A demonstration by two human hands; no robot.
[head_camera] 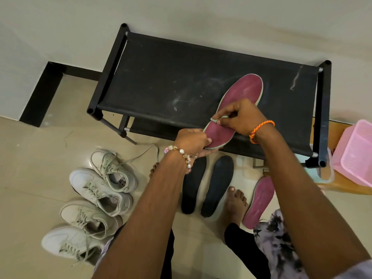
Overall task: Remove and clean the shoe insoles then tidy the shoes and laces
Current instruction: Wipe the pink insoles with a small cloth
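A maroon insole (242, 91) with a pale green rim is held over the black fabric rack (161, 77). My left hand (192, 140) grips its heel end. My right hand (242, 117) pinches the insole's edge at the middle. A second maroon insole (259, 200) lies on the floor by my right foot. Two black insoles (218, 184) lie side by side on the tiles below my hands. Several white and pale green sneakers (94, 190) stand in a row at the left, one with a loose lace (141, 155) trailing across the floor.
A pink plastic basket (356, 152) sits at the right on a wooden surface. A lower shelf of the rack shows beneath its front bar. My bare feet (236, 200) stand among the insoles. A dark skirting strip (42, 91) borders the wall at the left.
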